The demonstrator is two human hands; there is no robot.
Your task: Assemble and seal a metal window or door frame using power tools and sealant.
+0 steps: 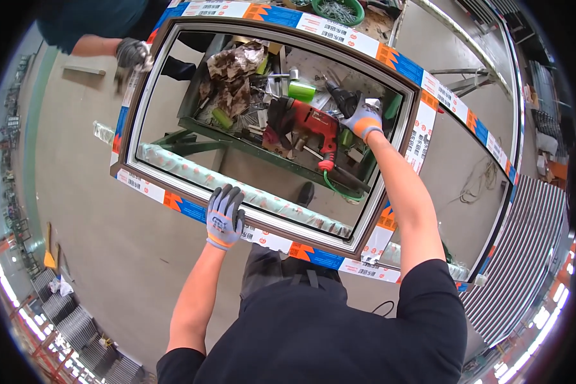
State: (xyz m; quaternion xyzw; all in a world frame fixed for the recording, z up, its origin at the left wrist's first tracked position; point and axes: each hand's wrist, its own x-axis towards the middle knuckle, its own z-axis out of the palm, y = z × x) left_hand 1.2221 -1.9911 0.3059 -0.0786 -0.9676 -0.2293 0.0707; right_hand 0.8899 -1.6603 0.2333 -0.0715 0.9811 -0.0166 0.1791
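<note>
A brown-and-silver window frame (272, 232), edged with printed protective tape, lies in front of me. My left hand (224, 216), in a grey glove with an orange cuff, rests on its near rail. The fingers lie stretched across the rail. Inside the frame's outline, my right hand (363, 120), gloved alike, is at the tool tray's right side. Its fingers close round a black power drill (341, 96), whose front points up and left; the hand partly hides the drill. Left of it lies a red corded drill (313, 126).
A green-framed tool tray (249, 148) holds crumpled brown paper (233, 73), a green cylinder (301, 91) and loose tools. Wrapped profile (237, 189) crosses under the frame. At upper left is another person's gloved hand (133, 54). A green bowl of screws (338, 11) stands beyond; stacked metal profiles (531, 237) lie right.
</note>
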